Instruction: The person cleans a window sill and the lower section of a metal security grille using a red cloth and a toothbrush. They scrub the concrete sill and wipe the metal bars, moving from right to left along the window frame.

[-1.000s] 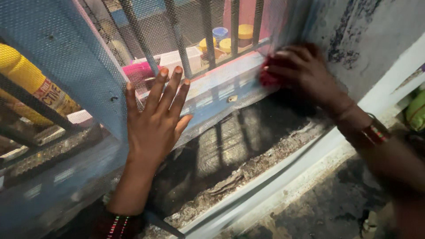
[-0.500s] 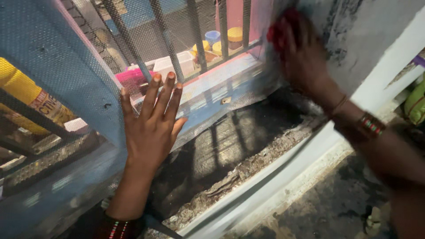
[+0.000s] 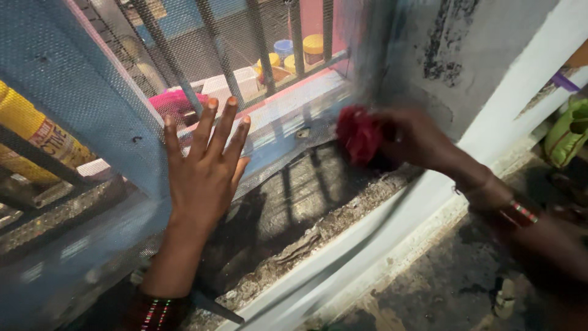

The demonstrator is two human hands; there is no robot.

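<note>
We look down at a window covered by fine mesh screen point(image 3: 92, 110), with dark metal bars point(image 3: 214, 46) behind it. Our left hand point(image 3: 202, 175) lies flat against the mesh, fingers spread wide and pointing up, holding nothing. Our right hand point(image 3: 416, 141) is blurred with movement; its fingers are curled tight around a bunched red cloth point(image 3: 358, 135), which sits at the lower right corner of the screen, touching the mesh just above the dusty sill point(image 3: 318, 227). Both wrists wear striped bangles. Crumbly grey dirt lies along the sill's front edge. Beyond the bars we see a yellow bottle point(image 3: 27, 138) at far left, a pink object point(image 3: 174, 101), and small yellow-lidded jars point(image 3: 309, 49). A stained grey wall point(image 3: 465, 55) rises at right.
</note>
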